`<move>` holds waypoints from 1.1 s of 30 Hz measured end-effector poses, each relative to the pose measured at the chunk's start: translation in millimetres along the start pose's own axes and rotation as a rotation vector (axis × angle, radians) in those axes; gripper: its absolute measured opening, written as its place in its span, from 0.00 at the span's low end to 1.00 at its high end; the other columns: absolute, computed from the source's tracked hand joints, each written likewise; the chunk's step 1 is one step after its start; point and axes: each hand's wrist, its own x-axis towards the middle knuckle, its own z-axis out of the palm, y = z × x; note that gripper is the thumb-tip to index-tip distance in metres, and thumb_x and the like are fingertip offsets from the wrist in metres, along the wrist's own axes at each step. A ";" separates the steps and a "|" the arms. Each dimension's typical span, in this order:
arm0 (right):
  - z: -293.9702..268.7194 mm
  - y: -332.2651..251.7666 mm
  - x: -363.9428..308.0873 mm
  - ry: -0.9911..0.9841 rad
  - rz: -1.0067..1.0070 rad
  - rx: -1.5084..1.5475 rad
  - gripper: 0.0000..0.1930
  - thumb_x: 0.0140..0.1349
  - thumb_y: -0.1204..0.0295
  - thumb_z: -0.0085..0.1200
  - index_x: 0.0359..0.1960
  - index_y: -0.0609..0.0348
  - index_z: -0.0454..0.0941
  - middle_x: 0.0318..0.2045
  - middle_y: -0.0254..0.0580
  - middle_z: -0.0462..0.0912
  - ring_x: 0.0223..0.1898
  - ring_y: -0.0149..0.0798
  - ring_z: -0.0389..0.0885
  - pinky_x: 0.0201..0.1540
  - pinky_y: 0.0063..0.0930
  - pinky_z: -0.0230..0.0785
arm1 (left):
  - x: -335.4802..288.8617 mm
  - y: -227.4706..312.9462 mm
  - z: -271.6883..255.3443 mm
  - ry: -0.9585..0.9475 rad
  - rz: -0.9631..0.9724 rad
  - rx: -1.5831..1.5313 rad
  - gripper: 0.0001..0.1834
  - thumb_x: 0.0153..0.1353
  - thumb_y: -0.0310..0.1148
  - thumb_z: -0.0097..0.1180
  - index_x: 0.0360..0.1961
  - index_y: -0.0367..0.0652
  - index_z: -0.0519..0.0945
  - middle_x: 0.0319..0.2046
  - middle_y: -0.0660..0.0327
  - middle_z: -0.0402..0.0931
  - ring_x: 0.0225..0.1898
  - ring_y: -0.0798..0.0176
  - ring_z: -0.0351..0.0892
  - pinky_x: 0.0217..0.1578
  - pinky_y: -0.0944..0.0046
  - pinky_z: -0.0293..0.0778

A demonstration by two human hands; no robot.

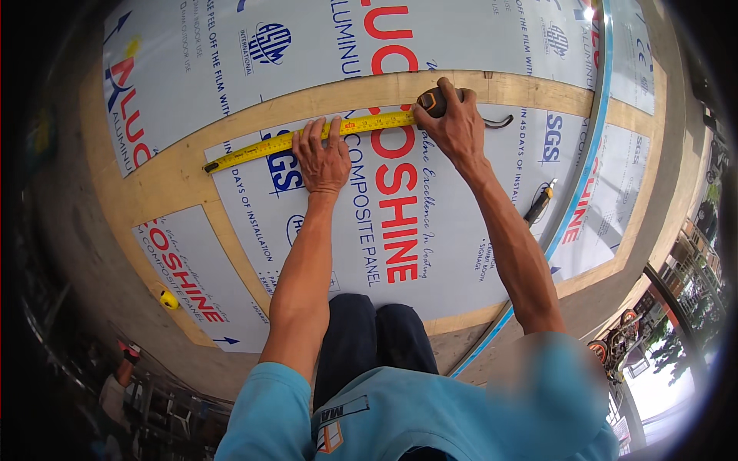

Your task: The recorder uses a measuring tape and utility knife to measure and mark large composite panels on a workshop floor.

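A yellow tape measure blade (261, 148) stretches across the white printed composite panel (453, 265) beneath me. Its end hook rests near the panel's left edge. My right hand (459, 127) grips the dark tape measure case (435, 101) at the other end of the blade. A black wrist strap (500, 123) trails from the case onto the panel. My left hand (323, 157) lies over the blade partway along, its fingers apart and pressing down on it. Right of my right forearm lies a utility knife (542, 201) with a black and yellow handle.
A long blue-edged straight bar (596, 154) crosses the panels on the right. Wooden boards (177, 173) show between the sheets. On the smaller sheet (184, 269) at left sits a small yellow object (169, 300). Another person's arm (123, 373) shows at lower left; a motorbike (615, 338) stands at right.
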 end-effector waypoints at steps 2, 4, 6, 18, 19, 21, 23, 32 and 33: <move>23.3 -24.1 -10.6 0.038 -0.129 0.043 0.29 0.48 0.54 0.63 0.48 0.57 0.70 0.39 0.57 0.69 0.35 0.53 0.78 0.28 0.38 0.77 | -0.6 -0.4 -0.1 0.006 0.006 0.001 0.23 0.59 0.35 0.52 0.57 0.56 0.68 0.54 0.60 0.60 0.62 0.57 0.53 0.65 0.47 0.45; 49.0 -53.3 -20.8 0.089 -0.212 0.044 0.28 0.47 0.53 0.63 0.44 0.59 0.70 0.38 0.54 0.69 0.34 0.52 0.76 0.25 0.38 0.75 | -3.5 -3.5 -3.9 -0.026 -0.015 0.089 0.26 0.60 0.37 0.52 0.60 0.58 0.64 0.55 0.60 0.58 0.63 0.57 0.51 0.66 0.48 0.45; 75.0 -79.7 -27.3 0.089 -0.281 0.068 0.27 0.49 0.52 0.60 0.41 0.60 0.70 0.38 0.53 0.68 0.35 0.53 0.76 0.24 0.39 0.74 | -9.4 -13.9 -3.3 0.026 -0.042 0.088 0.27 0.60 0.37 0.51 0.61 0.54 0.63 0.57 0.59 0.58 0.63 0.56 0.51 0.66 0.47 0.45; 57.7 -92.2 22.2 -0.002 0.082 0.375 0.23 0.52 0.51 0.53 0.43 0.54 0.78 0.41 0.48 0.80 0.42 0.48 0.78 0.36 0.38 0.75 | 1.0 -2.4 5.2 0.231 -0.134 -0.116 0.29 0.62 0.35 0.44 0.64 0.39 0.59 0.64 0.46 0.51 0.68 0.44 0.47 0.66 0.42 0.42; 48.6 -78.9 27.7 -0.013 0.070 0.577 0.27 0.52 0.50 0.52 0.45 0.60 0.77 0.39 0.52 0.81 0.39 0.48 0.79 0.38 0.36 0.73 | 1.8 1.4 7.6 0.155 -0.143 -0.101 0.28 0.62 0.35 0.44 0.63 0.40 0.60 0.64 0.46 0.53 0.67 0.44 0.48 0.66 0.43 0.43; 33.5 -58.2 23.3 0.095 0.089 0.521 0.27 0.53 0.51 0.52 0.45 0.62 0.76 0.38 0.53 0.80 0.38 0.47 0.80 0.38 0.33 0.73 | 2.6 5.0 9.0 0.085 -0.149 -0.087 0.27 0.62 0.36 0.44 0.62 0.41 0.63 0.62 0.47 0.57 0.67 0.46 0.50 0.66 0.44 0.43; 9.5 -35.4 6.8 0.078 0.234 0.732 0.27 0.54 0.54 0.53 0.46 0.68 0.74 0.34 0.53 0.79 0.37 0.42 0.80 0.36 0.28 0.71 | 1.3 -12.7 1.9 0.081 -0.156 -0.037 0.26 0.61 0.36 0.43 0.62 0.42 0.64 0.62 0.48 0.59 0.67 0.47 0.51 0.66 0.45 0.44; -38.7 255.8 -236.8 -0.964 0.449 -0.419 0.31 0.43 0.50 0.57 0.41 0.65 0.76 0.41 0.58 0.80 0.44 0.53 0.80 0.48 0.41 0.71 | 0.6 -1.3 2.4 0.050 -0.155 0.024 0.26 0.62 0.37 0.41 0.63 0.47 0.63 0.62 0.52 0.57 0.67 0.50 0.50 0.67 0.45 0.43; -37.5 273.9 -265.0 -0.996 0.477 -0.522 0.32 0.42 0.51 0.58 0.44 0.65 0.75 0.43 0.59 0.79 0.47 0.55 0.78 0.50 0.43 0.70 | 0.4 0.0 3.2 0.050 -0.155 0.026 0.26 0.62 0.37 0.41 0.63 0.47 0.63 0.62 0.52 0.57 0.67 0.50 0.50 0.67 0.45 0.43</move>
